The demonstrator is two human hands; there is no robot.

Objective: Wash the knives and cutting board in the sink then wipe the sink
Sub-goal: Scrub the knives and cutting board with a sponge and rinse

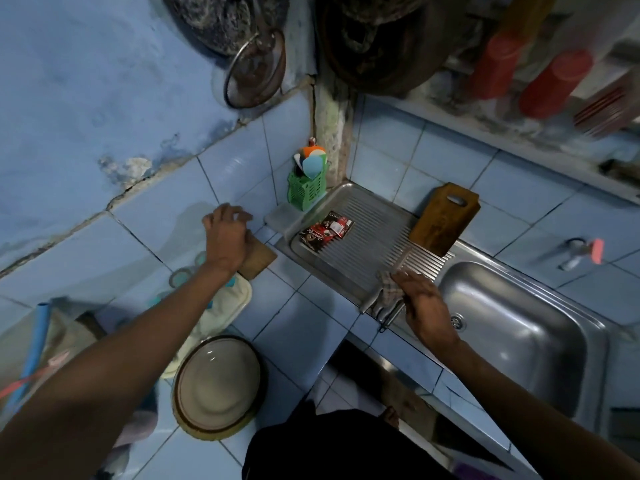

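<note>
Right hand (pixel 424 303) pinches checked cloth (pixel 388 289) over knives (pixel 382 308) at drainer's near edge; sink (pixel 540 327) just right of grip. Left hand (pixel 227 237), fingers curled, grasps small board (pixel 258 259) on tiled counter; plate (pixel 218 382) nearer than that grip. Beyond right grip: sachets (pixel 327 232) on drainer, larger board (pixel 445 220) leaning on wall, green holder (pixel 306 188) in corner.

To your right, the sink (pixel 540 344) sits in the bench (pixel 304 306); a cutting board (pixel 445 220) leans behind its drainboard (pixel 367 244), with a plate (pixel 218 382) near left.
</note>
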